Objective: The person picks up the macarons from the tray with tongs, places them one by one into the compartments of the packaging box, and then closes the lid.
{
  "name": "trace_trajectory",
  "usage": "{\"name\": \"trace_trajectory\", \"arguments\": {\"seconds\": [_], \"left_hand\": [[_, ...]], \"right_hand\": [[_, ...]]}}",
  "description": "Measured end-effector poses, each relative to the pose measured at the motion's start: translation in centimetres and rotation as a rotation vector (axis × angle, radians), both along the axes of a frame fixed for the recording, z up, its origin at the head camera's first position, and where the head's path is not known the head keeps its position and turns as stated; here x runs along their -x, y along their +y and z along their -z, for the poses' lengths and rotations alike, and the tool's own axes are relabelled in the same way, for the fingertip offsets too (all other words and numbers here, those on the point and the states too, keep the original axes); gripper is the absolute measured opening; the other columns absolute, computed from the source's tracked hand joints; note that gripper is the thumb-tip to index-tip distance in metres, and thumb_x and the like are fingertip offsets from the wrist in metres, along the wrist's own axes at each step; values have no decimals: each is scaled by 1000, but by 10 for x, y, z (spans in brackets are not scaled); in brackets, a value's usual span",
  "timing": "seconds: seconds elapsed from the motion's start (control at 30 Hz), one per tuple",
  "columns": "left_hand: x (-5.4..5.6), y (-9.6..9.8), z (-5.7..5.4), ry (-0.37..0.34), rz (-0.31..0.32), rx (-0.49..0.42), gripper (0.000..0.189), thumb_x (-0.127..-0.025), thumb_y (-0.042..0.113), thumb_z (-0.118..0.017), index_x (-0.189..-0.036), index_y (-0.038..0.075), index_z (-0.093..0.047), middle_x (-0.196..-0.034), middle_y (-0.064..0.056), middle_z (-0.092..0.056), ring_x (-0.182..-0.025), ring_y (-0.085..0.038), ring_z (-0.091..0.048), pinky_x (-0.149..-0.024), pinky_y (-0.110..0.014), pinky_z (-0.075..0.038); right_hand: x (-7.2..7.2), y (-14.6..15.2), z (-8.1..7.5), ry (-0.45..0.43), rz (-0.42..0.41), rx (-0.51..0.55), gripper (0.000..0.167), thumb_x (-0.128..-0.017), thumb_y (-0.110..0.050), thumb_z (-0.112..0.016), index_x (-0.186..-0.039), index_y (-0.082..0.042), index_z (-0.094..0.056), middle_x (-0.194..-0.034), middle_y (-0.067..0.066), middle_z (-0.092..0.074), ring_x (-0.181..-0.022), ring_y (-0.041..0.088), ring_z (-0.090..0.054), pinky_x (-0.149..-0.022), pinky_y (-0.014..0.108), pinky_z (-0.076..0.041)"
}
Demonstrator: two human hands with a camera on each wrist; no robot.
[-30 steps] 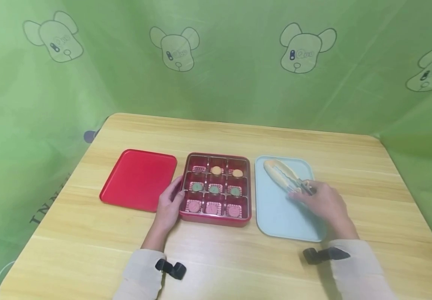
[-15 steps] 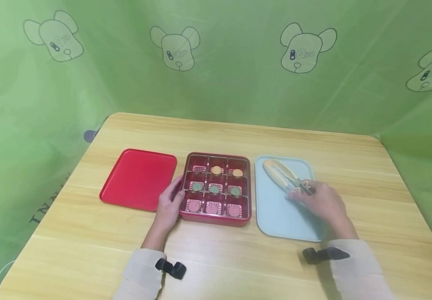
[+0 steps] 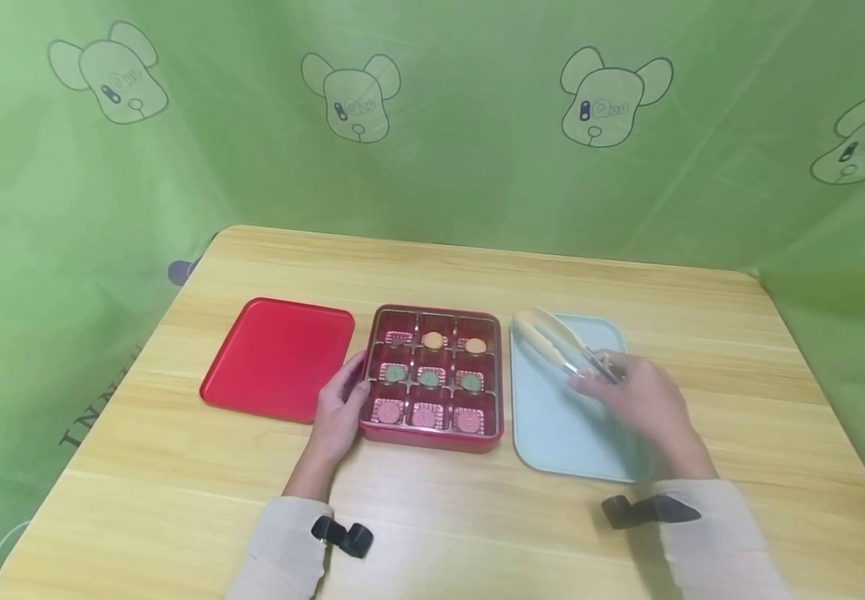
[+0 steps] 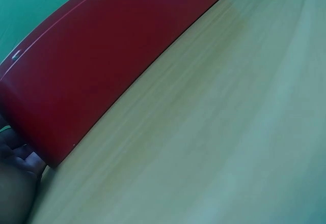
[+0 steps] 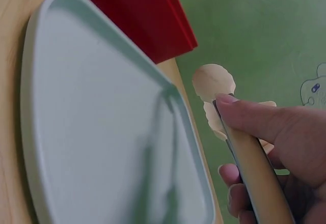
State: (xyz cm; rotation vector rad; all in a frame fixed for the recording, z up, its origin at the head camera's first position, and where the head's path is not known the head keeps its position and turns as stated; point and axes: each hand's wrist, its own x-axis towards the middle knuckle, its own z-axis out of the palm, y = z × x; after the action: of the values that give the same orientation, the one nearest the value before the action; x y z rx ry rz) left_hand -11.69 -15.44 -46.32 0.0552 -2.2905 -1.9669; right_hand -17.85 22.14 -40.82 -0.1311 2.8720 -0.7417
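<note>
A red box point(image 3: 432, 442) with a divided insert lies in mid-table in the head view. Two yellow pieces point(image 3: 434, 341), a row of green pieces point(image 3: 428, 378) and a row of pink pieces point(image 3: 424, 416) sit in it; the far-left compartment holds none. My left hand point(image 3: 340, 410) holds the box's left side, thumb near its rim. My right hand point(image 3: 646, 398) grips tongs point(image 3: 563, 329) with cream, scalloped ends above the light-blue tray point(image 3: 567, 433). A round tan shape point(image 5: 214, 81) shows at the tongs' tips; whether it is a held piece, I cannot tell.
A flat red lid point(image 3: 282, 358) lies left of the box, close to my left hand. The light-blue tray is just right of the box. A green printed curtain point(image 3: 470, 192) hangs behind the wooden table point(image 3: 432, 533).
The tongs have lifted from the tray, and their tips have shifted up and left toward the box. My right hand moved slightly with them. The left hand and the box stayed put.
</note>
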Motion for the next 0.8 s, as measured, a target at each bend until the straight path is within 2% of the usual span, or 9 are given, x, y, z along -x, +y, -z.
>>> {"name": "trace_trajectory", "arguments": {"seconds": [0.27,0.37,0.6,0.8], "left_hand": [[0,0,0,-4,0,8,47,-94,0,-45,-140,-4,-38,-145,-21,-39,-137,-33,-34,-114,-42,-28],[0,0,1,-7,2,9,47,-94,0,-45,-140,-4,-38,-145,-22,-39,-137,-34,-33,-114,-43,-28],[10,-5,30,-11,-4,-25,47,-95,2,-47,-141,4,-41,-147,-15,-40,-138,-28,-33,-115,-40,-27],[11,-5,37,33,-16,-18,47,-94,5,-48,-141,7,-43,-145,-14,-42,-137,-27,-35,-115,-41,-28]], "right_hand": [[1,-14,-8,20,-22,6,64,-78,-64,-61,-120,-16,-62,-88,7,-63,-77,22,-51,-61,28,-37],[2,-21,-10,33,-27,17,62,-77,-64,-61,-116,-17,-63,-84,6,-62,-74,21,-50,-60,27,-37],[7,-42,-11,44,-51,42,48,-77,-61,-65,-99,-19,-64,-74,2,-58,-68,20,-48,-57,26,-36],[10,-60,-10,34,-61,76,40,-77,-56,-69,-90,-19,-63,-71,2,-56,-66,19,-46,-56,27,-37]]}}
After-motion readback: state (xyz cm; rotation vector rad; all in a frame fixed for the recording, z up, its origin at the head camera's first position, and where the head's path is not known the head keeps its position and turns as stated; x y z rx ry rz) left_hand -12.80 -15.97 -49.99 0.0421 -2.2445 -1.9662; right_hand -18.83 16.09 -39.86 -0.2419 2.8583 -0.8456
